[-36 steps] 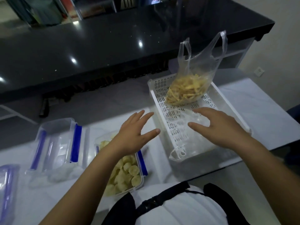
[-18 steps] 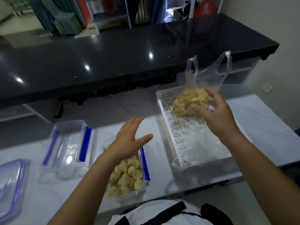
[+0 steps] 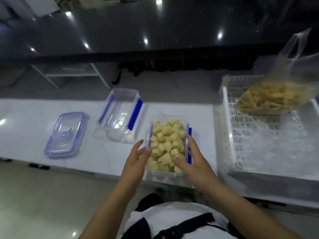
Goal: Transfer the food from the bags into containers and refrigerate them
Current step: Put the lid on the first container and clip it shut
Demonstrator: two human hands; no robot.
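Here the white table (image 3: 103, 152) runs across the view, with a dark glossy counter (image 3: 155, 31) behind it. At the right end sits a white slotted tray (image 3: 229, 121); a clear plastic bag (image 3: 279, 94) of pale yellow strips leans in its far part, handles up, and crumpled clear plastic (image 3: 276, 149) lies in the near part. Near the table's front edge stands the filled container (image 3: 168, 121), clear with blue side clips, heaped with pale yellow food chunks (image 3: 165, 144). Just beyond it to the left is an empty container (image 3: 120, 116), also blue-clipped, and further left a lid (image 3: 65, 133) lies flat on the table. The left hand (image 3: 136, 157) is at the filled container's left wall, fingers straight and close together, tips touching the rim. The right hand (image 3: 191, 161) holds the right wall, fingers laid along the blue clip, thumb bent in over the rim onto the food
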